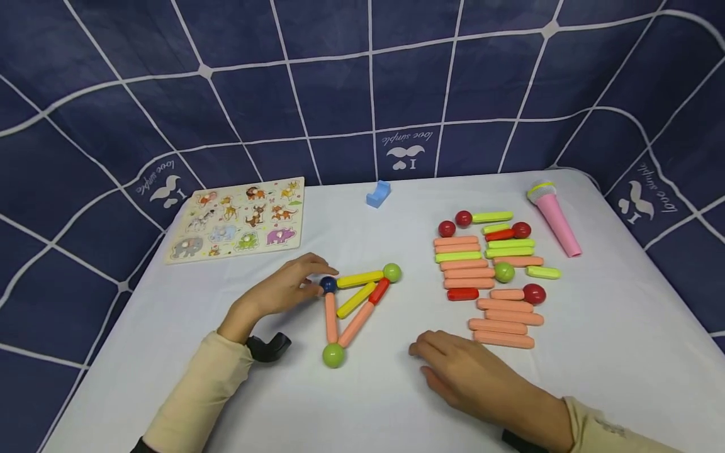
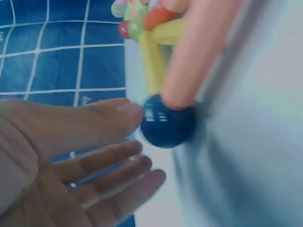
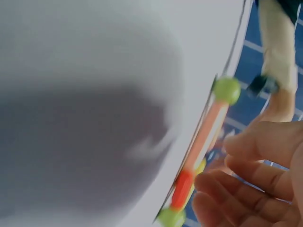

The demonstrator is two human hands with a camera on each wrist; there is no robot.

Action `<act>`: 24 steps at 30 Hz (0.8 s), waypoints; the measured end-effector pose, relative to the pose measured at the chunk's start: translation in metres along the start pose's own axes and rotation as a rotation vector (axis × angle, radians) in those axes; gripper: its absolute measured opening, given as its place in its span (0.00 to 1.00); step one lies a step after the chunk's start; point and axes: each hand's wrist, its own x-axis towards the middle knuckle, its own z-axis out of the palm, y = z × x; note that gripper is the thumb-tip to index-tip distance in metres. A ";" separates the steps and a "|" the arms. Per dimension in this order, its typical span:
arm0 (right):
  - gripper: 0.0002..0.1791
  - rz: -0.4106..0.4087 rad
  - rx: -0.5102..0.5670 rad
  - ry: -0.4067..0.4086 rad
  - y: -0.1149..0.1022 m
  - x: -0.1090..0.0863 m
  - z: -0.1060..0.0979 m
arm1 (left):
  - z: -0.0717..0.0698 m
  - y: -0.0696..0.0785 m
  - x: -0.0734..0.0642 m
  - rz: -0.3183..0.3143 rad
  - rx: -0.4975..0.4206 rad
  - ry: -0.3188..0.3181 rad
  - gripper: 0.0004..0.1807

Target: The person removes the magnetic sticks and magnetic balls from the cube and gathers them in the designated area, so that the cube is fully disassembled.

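A triangle of rods and balls lies on the white table. Its corners are a dark blue ball (image 1: 328, 285), a green ball (image 1: 392, 272) and a nearer green ball (image 1: 333, 355). Yellow (image 1: 360, 279), red (image 1: 379, 291) and orange rods (image 1: 331, 318) form the sides, with a loose-looking yellow rod (image 1: 356, 300) inside. My left hand (image 1: 287, 284) is at the blue ball; in the left wrist view its thumb tip meets the ball (image 2: 166, 122) while the other fingers stay spread away. My right hand (image 1: 466, 372) hovers right of the triangle, fingers loosely bent, holding nothing.
Several orange rods (image 1: 501, 340), green rods (image 1: 511, 243) and red balls (image 1: 534, 294) lie in a group at the right. Behind them is a pink toy microphone (image 1: 557, 223). An animal puzzle board (image 1: 240, 220) lies back left, and a small blue block (image 1: 378, 194) sits at the back.
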 end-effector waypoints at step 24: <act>0.19 0.018 -0.007 -0.101 -0.035 0.037 0.032 | 0.020 0.019 -0.019 -0.177 -0.040 -0.045 0.07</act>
